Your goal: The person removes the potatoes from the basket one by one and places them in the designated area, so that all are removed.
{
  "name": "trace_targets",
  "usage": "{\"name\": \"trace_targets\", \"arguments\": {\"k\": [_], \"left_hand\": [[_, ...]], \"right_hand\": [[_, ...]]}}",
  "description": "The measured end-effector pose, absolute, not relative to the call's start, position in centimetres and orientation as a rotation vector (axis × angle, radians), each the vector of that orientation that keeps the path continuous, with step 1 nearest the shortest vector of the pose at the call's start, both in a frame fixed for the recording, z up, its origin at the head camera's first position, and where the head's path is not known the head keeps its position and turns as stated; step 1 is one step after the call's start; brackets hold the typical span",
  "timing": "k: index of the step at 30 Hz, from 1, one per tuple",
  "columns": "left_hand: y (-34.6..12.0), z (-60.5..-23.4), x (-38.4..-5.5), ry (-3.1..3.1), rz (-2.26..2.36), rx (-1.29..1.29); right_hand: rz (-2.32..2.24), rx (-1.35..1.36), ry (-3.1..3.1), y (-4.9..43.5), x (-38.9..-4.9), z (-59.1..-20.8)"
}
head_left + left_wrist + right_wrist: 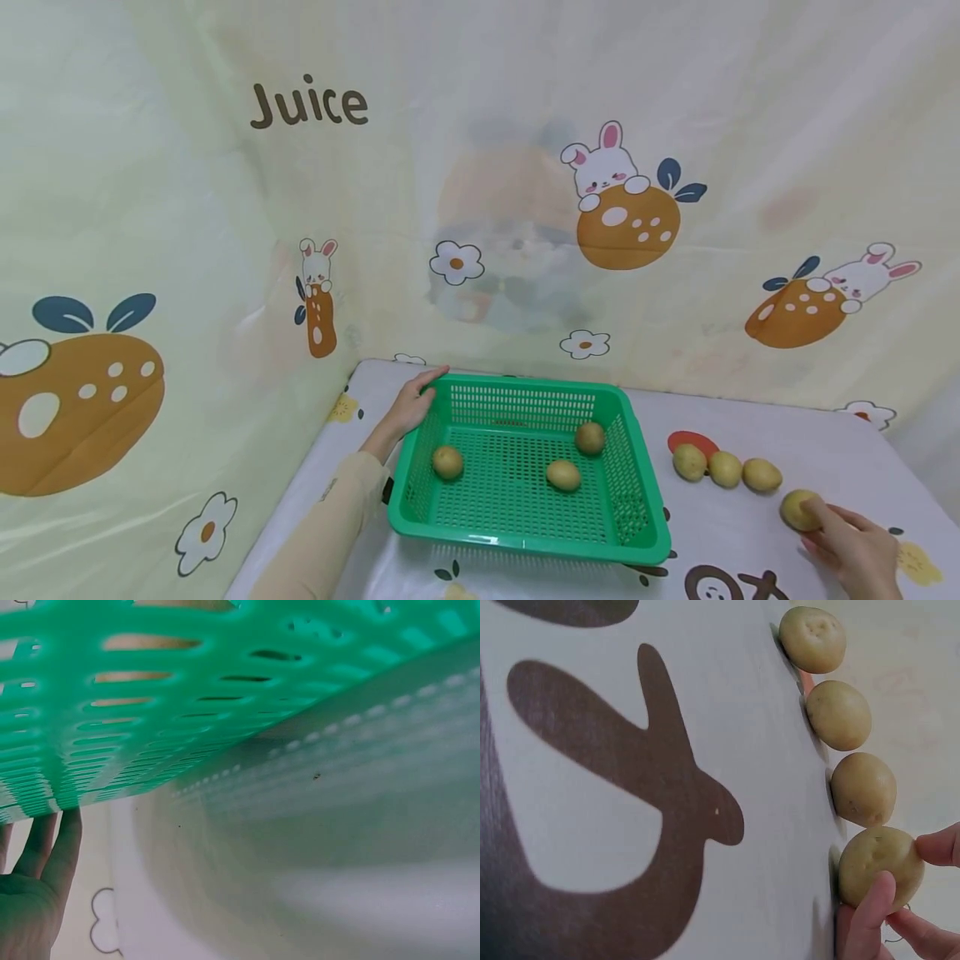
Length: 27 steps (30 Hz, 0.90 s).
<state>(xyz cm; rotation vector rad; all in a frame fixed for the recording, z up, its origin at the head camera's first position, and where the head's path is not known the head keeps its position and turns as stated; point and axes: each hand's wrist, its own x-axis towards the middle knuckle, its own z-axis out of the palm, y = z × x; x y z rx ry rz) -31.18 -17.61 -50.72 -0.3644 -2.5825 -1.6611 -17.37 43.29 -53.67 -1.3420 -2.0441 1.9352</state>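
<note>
A green plastic basket [525,546] with slotted walls stands on the table, with a potato [447,462] on its left side and two more potatoes on its right. My left hand [411,406] rests at the basket's back left corner. In the left wrist view its fingers [64,847] lie fairly straight against the outer wall; the thumb is hidden there. At the right, my right hand [858,546] pinches a potato [877,862] between thumb and fingers. This potato is at the near end of a row with three others, beside the potato [864,789] closest to it.
Right of the basket, the other potatoes of the row [725,469] lie on the printed white tablecloth [720,533]. A pale curtain [517,67] with rabbit and fruit prints hangs behind the table and along its left side.
</note>
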Motion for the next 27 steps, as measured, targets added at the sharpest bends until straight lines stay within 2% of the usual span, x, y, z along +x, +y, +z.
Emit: {"name": "trace_targets", "arguments": {"k": [18, 24, 27], "left_hand": [[-17.5, -50.7, -31.1, -2.606, -1.648, -0.348], [-17.5, -50.6, -31.1, -2.603, -1.663, -0.350], [-17.5, -50.6, -31.2, -2.603, -1.661, -0.348]], "right_hand": [[1.564, -1.094, -2.498, 40.8, -17.8, -48.7], [1.710, -0.892, -2.468, 38.6, -19.1, -46.9], [1.950, -0.753, -2.404, 37.2, -19.3, -46.0]]}}
